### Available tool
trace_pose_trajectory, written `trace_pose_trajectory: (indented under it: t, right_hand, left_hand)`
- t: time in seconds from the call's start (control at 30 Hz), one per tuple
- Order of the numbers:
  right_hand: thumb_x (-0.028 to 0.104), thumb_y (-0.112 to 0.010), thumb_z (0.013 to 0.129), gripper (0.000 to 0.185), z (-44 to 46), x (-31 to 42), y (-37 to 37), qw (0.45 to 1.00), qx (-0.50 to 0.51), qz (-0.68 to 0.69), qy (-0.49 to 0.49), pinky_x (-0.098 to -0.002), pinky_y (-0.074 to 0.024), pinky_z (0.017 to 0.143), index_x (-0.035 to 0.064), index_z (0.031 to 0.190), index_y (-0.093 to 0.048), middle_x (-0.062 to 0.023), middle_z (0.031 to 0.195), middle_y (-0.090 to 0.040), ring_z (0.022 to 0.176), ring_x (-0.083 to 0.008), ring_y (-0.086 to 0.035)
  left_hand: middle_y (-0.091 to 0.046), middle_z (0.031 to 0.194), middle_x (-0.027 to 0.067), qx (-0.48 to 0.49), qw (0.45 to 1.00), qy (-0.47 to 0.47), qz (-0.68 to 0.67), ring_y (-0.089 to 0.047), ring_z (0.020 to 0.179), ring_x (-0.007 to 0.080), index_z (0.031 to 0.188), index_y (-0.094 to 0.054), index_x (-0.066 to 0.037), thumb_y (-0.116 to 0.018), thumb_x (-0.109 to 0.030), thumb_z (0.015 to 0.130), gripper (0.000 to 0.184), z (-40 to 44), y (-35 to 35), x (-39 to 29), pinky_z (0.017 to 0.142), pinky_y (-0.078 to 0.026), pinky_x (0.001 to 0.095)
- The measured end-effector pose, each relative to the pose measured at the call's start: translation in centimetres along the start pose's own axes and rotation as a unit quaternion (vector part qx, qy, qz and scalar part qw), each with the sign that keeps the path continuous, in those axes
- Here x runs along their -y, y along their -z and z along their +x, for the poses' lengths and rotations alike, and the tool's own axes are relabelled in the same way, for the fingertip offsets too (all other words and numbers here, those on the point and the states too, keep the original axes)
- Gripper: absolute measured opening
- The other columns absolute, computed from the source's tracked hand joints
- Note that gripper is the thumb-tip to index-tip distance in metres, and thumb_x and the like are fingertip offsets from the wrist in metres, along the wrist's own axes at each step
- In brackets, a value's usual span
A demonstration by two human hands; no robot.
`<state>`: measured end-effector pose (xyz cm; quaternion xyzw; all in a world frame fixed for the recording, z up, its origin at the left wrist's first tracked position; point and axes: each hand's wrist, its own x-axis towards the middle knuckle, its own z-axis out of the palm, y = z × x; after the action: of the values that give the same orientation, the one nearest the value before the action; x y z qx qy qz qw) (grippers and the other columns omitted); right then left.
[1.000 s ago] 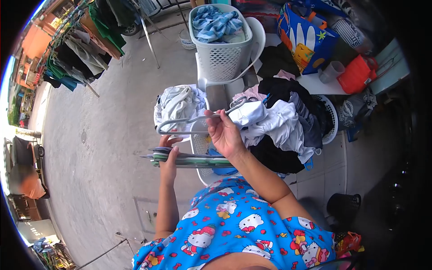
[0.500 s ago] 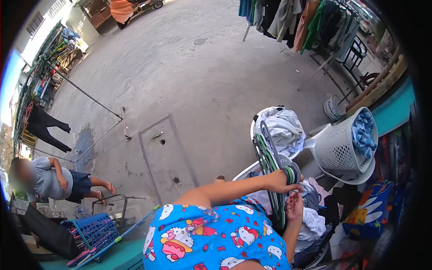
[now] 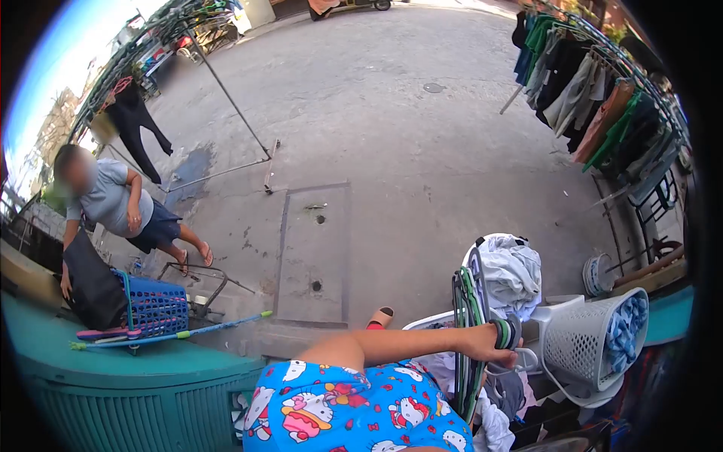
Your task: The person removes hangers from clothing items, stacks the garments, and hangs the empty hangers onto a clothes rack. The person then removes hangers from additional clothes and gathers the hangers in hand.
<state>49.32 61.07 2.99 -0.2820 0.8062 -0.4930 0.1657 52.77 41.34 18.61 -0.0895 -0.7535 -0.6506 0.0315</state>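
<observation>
My left hand is closed round a bunch of plastic hangers, green, black, white and grey, near their hooks. The arm reaches across from the left, over my blue printed shirt. Below the hand lies a pile of loose clothes, white, grey and dark. Just beyond the hangers, white laundry is heaped in a white tub. A white looped piece of plastic shows beside my fingers; I cannot make out whether I hold it. My right hand is not in view.
A white perforated basket with blue patterned cloth stands at right. Clothes hang on a rack at upper right. A person stands at left by a blue basket, with a broom handle across the teal ledge.
The view has swung left, showing more teal ledge. My right hand, seen beside the hangers before, has gone from sight. My left hand still grips the hangers. The person at left now reaches to black material.
</observation>
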Motion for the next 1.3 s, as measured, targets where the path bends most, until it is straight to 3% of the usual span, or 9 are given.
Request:
trace_pose_trajectory:
  t: [0.07, 0.2, 0.33, 0.53, 0.7, 0.73, 0.83, 0.97, 1.3]
  right_hand:
    - [0.011, -0.062, 0.079, 0.065, 0.6, 0.2, -0.6, 0.996, 0.031, -0.043, 0.069, -0.0318, -0.0261, 0.099, 0.0008, 0.132, -0.027, -0.0148, 0.124, -0.043, 0.117, -0.0211, -0.040]
    - [0.011, -0.062, 0.079, 0.062, 1.9, 0.8, -1.7, 0.978, 0.100, -0.068, 0.168, -0.0320, -0.0271, 0.097, 0.0008, 0.130, -0.028, -0.0147, 0.121, -0.044, 0.114, -0.0215, -0.041]
    - [0.011, -0.062, 0.078, 0.060, 2.6, 1.3, -2.4, 0.958, 0.153, -0.073, 0.232, -0.0322, -0.0281, 0.095, 0.0007, 0.128, -0.030, -0.0146, 0.118, -0.045, 0.112, -0.0218, -0.042]
    - [0.011, -0.061, 0.078, 0.055, 2.2, 0.7, -2.0, 0.939, 0.198, -0.067, 0.272, -0.0324, -0.0296, 0.092, 0.0007, 0.124, -0.032, -0.0144, 0.114, -0.046, 0.108, -0.0224, -0.043]
    - [0.010, -0.061, 0.078, 0.052, 2.0, 0.8, -1.9, 0.936, 0.205, -0.074, 0.278, -0.0327, -0.0308, 0.089, 0.0007, 0.121, -0.034, -0.0143, 0.111, -0.047, 0.105, -0.0229, -0.045]
    - [0.010, -0.061, 0.078, 0.051, 2.1, 0.9, -2.1, 0.936, 0.202, -0.075, 0.279, -0.0327, -0.0310, 0.089, 0.0007, 0.120, -0.034, -0.0143, 0.110, -0.048, 0.104, -0.0229, -0.045]
    - [0.010, -0.061, 0.078, 0.049, 2.1, 1.1, -2.4, 0.935, 0.200, -0.083, 0.280, -0.0328, -0.0318, 0.087, 0.0006, 0.119, -0.035, -0.0142, 0.108, -0.048, 0.102, -0.0232, -0.046]
    - [0.010, -0.060, 0.078, 0.046, 2.1, 1.1, -2.4, 0.934, 0.205, -0.093, 0.278, -0.0330, -0.0327, 0.085, 0.0006, 0.116, -0.037, -0.0141, 0.106, -0.049, 0.100, -0.0236, -0.047]
    - [0.010, -0.060, 0.077, 0.040, 2.3, 1.1, -2.4, 0.928, 0.221, -0.094, 0.286, -0.0334, -0.0352, 0.080, 0.0005, 0.110, -0.040, -0.0138, 0.099, -0.051, 0.093, -0.0245, -0.049]
  left_hand:
    - [-0.063, 0.091, 0.0090, -0.062, 0.997, 0.012, 0.036, -0.058, 0.086, 0.0222, 0.102, -0.053, -0.007, -0.051, -0.027, 0.086, 0.026, -1.8, 0.3, -0.8, 0.077, -0.044, 0.0333]
    - [-0.046, 0.124, 0.0105, -0.208, 0.975, -0.069, -0.041, -0.052, 0.103, 0.0197, 0.118, -0.046, -0.003, -0.055, -0.012, 0.083, 0.037, -6.6, -0.2, -0.5, 0.091, -0.041, 0.0321]
    - [-0.051, 0.114, 0.0108, -0.302, 0.951, 0.003, 0.068, -0.052, 0.100, 0.0202, 0.117, -0.048, -0.004, -0.053, -0.009, 0.082, 0.036, -12.1, -0.9, -3.8, 0.089, -0.040, 0.0328]
    - [-0.052, 0.110, 0.0126, -0.309, 0.940, -0.052, 0.131, -0.050, 0.102, 0.0261, 0.106, -0.052, -0.003, -0.054, -0.010, 0.077, 0.030, -12.2, -3.3, -3.3, 0.090, -0.037, 0.0357]
    - [-0.032, 0.134, 0.0165, -0.224, 0.972, 0.053, 0.052, -0.035, 0.124, 0.0300, 0.117, -0.044, -0.004, -0.058, -0.013, 0.073, 0.047, -9.8, -4.7, 0.3, 0.102, -0.030, 0.0351]
    - [-0.043, 0.125, 0.0167, -0.250, 0.963, 0.020, 0.099, -0.040, 0.121, 0.0271, 0.115, -0.047, -0.003, -0.062, -0.016, 0.070, 0.049, -9.4, -5.5, 1.5, 0.101, -0.031, 0.0336]
    - [-0.047, 0.122, 0.0162, -0.191, 0.970, -0.034, 0.144, -0.044, 0.116, 0.0285, 0.115, -0.048, -0.005, -0.061, -0.019, 0.072, 0.047, -8.5, -6.4, 3.4, 0.098, -0.034, 0.0337]
    - [-0.057, 0.105, 0.0144, -0.177, 0.974, 0.007, 0.140, -0.053, 0.102, 0.0287, 0.110, -0.052, -0.009, -0.060, -0.025, 0.075, 0.039, -7.9, -7.0, 3.9, 0.089, -0.039, 0.0363]
    - [-0.054, 0.087, 0.0099, -0.188, 0.970, 0.013, 0.151, -0.054, 0.086, 0.0261, 0.091, -0.053, -0.009, -0.059, -0.020, 0.075, 0.020, -8.7, -7.0, 2.6, 0.077, -0.041, 0.0358]
